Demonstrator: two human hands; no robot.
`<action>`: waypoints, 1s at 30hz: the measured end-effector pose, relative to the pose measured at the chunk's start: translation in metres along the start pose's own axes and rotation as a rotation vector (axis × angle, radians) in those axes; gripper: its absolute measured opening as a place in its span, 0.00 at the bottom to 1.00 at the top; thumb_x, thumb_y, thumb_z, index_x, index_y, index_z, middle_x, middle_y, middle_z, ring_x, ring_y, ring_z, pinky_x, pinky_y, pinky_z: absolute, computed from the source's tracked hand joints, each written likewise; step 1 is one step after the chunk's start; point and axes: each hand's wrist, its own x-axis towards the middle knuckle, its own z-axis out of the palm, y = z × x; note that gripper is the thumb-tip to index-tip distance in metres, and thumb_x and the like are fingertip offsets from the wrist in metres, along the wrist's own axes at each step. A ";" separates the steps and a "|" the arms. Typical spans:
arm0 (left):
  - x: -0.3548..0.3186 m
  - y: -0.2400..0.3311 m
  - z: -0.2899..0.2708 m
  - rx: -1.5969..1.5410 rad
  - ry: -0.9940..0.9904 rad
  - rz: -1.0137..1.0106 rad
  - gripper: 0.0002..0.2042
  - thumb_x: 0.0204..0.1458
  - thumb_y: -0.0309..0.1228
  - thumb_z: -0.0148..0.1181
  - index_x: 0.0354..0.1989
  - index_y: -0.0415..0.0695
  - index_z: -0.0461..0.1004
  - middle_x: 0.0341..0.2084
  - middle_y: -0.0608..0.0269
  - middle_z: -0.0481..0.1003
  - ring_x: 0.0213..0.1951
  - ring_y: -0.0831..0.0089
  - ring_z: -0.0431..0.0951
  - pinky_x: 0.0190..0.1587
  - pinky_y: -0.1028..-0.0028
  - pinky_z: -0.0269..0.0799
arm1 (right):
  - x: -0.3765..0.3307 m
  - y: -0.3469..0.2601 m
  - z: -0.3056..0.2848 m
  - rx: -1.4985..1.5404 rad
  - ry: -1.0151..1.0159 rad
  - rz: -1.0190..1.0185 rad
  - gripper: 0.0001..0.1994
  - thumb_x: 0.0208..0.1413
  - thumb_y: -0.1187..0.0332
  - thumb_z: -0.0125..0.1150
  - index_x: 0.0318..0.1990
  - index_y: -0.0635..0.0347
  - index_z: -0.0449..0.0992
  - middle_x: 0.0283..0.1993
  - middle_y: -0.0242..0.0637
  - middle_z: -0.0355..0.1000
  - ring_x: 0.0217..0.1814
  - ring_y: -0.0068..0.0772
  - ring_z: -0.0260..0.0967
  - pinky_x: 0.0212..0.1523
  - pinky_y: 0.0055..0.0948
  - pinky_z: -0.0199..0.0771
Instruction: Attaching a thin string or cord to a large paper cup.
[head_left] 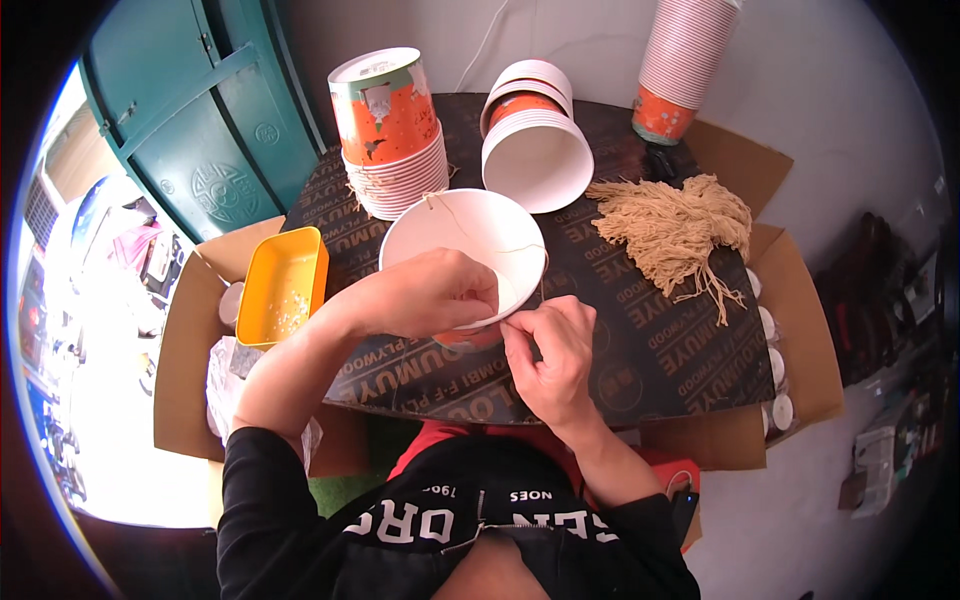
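A white-lined paper bucket [470, 222] with an orange outside leans toward me near the middle of the dark table. Thin tan string [543, 285] runs over its right rim, and more string lies across the far rim. My left hand [430, 290] reaches over the bucket's near side with its fingers curled inside. What those fingers hold, if anything, is hidden. Outside the right side of the rim, my right hand [550, 355] is closed in a pinch, where the string leads down to its fingers.
Upside-down stacked orange buckets [385, 120] stand at the back left, beside buckets lying sideways [540, 160]. A tan string bundle [675, 235] lies right, below a tall bucket stack [685, 70]. A yellow tray [285, 285] holds small white bits at left. Open cardboard boxes [185, 370] flank the table [450, 385].
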 end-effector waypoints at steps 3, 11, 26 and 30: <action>-0.002 0.003 0.003 -0.060 0.097 0.037 0.06 0.54 0.26 0.59 0.32 0.35 0.77 0.25 0.58 0.78 0.30 0.72 0.76 0.36 0.73 0.71 | 0.000 0.000 -0.003 -0.005 -0.021 0.009 0.09 0.43 0.77 0.70 0.31 0.56 0.75 0.28 0.28 0.71 0.36 0.34 0.67 0.43 0.36 0.59; -0.012 -0.001 0.019 -0.371 0.380 0.112 0.04 0.50 0.23 0.62 0.28 0.35 0.76 0.19 0.65 0.75 0.23 0.79 0.74 0.27 0.77 0.69 | 0.004 -0.004 -0.014 -0.014 -0.072 0.017 0.09 0.42 0.79 0.68 0.31 0.57 0.76 0.29 0.29 0.72 0.39 0.36 0.67 0.45 0.35 0.59; 0.002 0.007 0.015 -0.776 0.241 -0.064 0.05 0.49 0.23 0.64 0.25 0.35 0.77 0.19 0.65 0.76 0.23 0.82 0.72 0.26 0.80 0.66 | 0.021 0.003 -0.031 0.197 -0.199 0.109 0.06 0.49 0.78 0.65 0.34 0.57 0.78 0.31 0.29 0.72 0.38 0.33 0.68 0.48 0.34 0.59; 0.002 0.003 0.014 -0.763 0.229 -0.068 0.04 0.48 0.23 0.65 0.28 0.35 0.79 0.22 0.64 0.78 0.25 0.82 0.74 0.29 0.80 0.68 | 0.043 0.004 -0.047 0.220 -0.190 0.122 0.10 0.52 0.80 0.60 0.42 0.58 0.78 0.32 0.30 0.72 0.40 0.32 0.67 0.49 0.32 0.59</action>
